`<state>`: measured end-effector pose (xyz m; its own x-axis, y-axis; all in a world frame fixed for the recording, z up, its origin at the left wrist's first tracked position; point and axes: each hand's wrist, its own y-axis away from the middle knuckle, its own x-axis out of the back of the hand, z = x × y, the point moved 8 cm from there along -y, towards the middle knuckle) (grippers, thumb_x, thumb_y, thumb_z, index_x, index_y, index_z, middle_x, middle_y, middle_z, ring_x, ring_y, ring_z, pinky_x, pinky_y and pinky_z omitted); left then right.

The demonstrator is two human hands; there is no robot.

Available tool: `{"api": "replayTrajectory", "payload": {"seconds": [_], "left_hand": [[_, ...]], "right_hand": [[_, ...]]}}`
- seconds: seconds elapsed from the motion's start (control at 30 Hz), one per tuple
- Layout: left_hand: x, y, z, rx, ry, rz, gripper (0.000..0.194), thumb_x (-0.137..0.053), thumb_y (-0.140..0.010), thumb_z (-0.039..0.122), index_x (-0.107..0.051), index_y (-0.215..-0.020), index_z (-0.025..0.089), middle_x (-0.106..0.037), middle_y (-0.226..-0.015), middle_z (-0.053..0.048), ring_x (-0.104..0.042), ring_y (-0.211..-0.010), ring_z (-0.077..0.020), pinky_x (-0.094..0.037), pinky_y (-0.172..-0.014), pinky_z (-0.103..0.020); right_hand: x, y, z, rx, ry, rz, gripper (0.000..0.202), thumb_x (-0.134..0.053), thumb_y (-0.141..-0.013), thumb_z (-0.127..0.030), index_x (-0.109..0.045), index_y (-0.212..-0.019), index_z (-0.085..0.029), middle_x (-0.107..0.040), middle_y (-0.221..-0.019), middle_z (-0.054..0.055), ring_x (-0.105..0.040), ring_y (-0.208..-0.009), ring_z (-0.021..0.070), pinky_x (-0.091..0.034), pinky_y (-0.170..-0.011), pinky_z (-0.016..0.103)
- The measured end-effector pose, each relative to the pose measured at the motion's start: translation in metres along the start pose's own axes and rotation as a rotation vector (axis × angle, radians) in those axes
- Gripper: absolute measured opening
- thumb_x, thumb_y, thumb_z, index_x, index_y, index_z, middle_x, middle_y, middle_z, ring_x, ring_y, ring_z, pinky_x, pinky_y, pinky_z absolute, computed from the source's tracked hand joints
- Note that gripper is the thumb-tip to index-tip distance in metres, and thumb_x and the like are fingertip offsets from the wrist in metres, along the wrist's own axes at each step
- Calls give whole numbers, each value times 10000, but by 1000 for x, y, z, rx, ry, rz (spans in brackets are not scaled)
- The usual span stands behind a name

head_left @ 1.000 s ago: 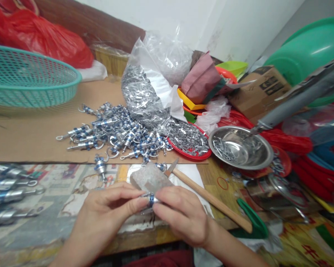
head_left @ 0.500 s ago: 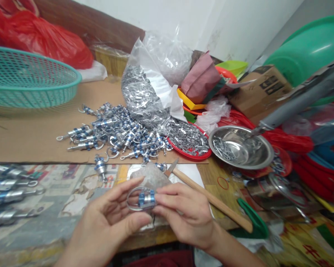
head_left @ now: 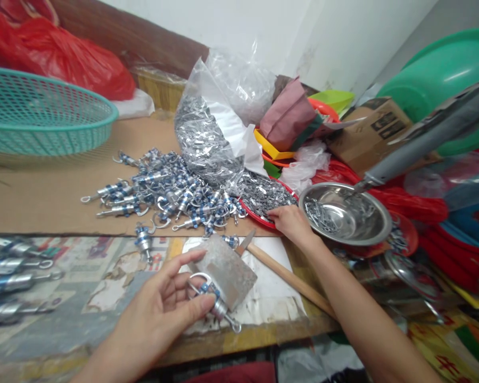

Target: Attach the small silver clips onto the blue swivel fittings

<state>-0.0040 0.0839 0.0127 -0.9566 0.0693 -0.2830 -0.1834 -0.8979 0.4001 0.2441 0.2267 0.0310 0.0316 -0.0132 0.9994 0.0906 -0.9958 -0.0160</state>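
Note:
My left hand is closed on a silver metal fitting with blue bands, a curved hook at one end and a small ring at the other. It holds the fitting over a flat grey metal block. My right hand reaches to the near rim of a red tray heaped with small flat metal pieces. Its fingertips are pressed together among those pieces; what they pinch is too small to make out. A wooden-handled hammer lies beside the block, under my right forearm.
A pile of similar fittings lies on cardboard, behind the block. A plastic bag of metal pieces leans by the red tray. A steel bowl stands right of my right hand. Larger fittings lie left; a turquoise basket stands behind them.
My right hand has let go of the fitting and moved up and right to the red tray. In my left hand the fitting now tilts, its ring end pointing down and right.

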Motion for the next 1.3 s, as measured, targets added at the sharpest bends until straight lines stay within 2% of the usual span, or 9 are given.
{"api": "replayTrajectory", "payload": {"seconds": [0.1, 0.27, 0.47, 0.73, 0.87, 1.03, 1.1, 1.17, 1.3], "left_hand": [[3, -4, -4, 32, -8, -13, 721, -799, -567, 310, -481, -1205, 200, -727, -779, -4, -703, -768, -192, -543, -701, -243], [8, -7, -7, 42, -13, -21, 780, -794, -588, 296, -419, -1268, 231, -689, -788, 7, -680, -766, -187, -545, -743, -290], [7, -6, -8, 41, 22, -39, 746, -783, -609, 283, -423, -1261, 234, -681, -798, 5, -681, -800, -190, -532, -750, -279], [8, -6, -8, 37, 36, -30, 720, -796, -599, 276, -456, -1231, 221, -694, -789, 9, -690, -811, -187, -536, -720, -237], [8, -6, -8, 28, 47, -23, 724, -802, -593, 297, -460, -1226, 216, -704, -782, 9, -691, -793, -180, -538, -713, -229], [8, -6, -8, 22, 41, -15, 725, -814, -574, 297, -477, -1210, 213, -703, -767, 14, -691, -781, -174, -537, -701, -218], [8, -6, -8, 25, 33, -6, 712, -811, -579, 294, -485, -1208, 219, -697, -766, 17, -693, -774, -174, -537, -699, -222], [8, -6, -8, 28, 35, -7, 705, -807, -584, 295, -487, -1208, 222, -697, -774, 14, -692, -777, -175, -535, -703, -224], [7, -6, -8, 27, 23, -17, 705, -798, -595, 304, -480, -1218, 221, -710, -809, -3, -686, -805, -188, -531, -727, -247]], "right_hand": [[-4, -6, -11, 28, 68, -78, 226, -522, -902, -308, -582, -1074, -174, -598, -1113, 66, -595, -964, 182, -492, -840, 398], [2, -11, -19, 118, 84, -173, 241, -550, -886, -296, -579, -1084, -163, -612, -1066, 59, -605, -935, 185, -499, -817, 388], [-3, -12, -10, 140, 38, -187, 266, -537, -893, -301, -552, -1119, -163, -586, -1110, 70, -593, -956, 193, -501, -813, 395], [-11, -11, 9, 154, -114, -280, 221, -541, -892, -293, -577, -1050, -143, -616, -1009, 51, -614, -845, 158, -524, -742, 351], [-10, -11, 13, 132, -184, -214, 195, -548, -889, -296, -602, -987, -136, -637, -959, 35, -623, -819, 148, -525, -742, 345], [14, -8, 21, 42, -287, 93, 145, -551, -851, -178, -688, -868, -131, -702, -911, 87, -646, -894, 222, -475, -861, 397], [27, 3, 11, 45, -353, 192, 203, -510, -847, -154, -705, -895, -122, -713, -928, 109, -654, -901, 243, -482, -844, 384], [36, 20, -13, 100, -437, 218, 233, -484, -859, -169, -699, -943, -141, -721, -923, 85, -673, -836, 208, -517, -759, 330], [51, 67, -91, 398, -573, 111, 142, -581, -800, -143, -710, -825, -197, -719, -778, 0, -659, -710, 130, -508, -672, 233]]}}
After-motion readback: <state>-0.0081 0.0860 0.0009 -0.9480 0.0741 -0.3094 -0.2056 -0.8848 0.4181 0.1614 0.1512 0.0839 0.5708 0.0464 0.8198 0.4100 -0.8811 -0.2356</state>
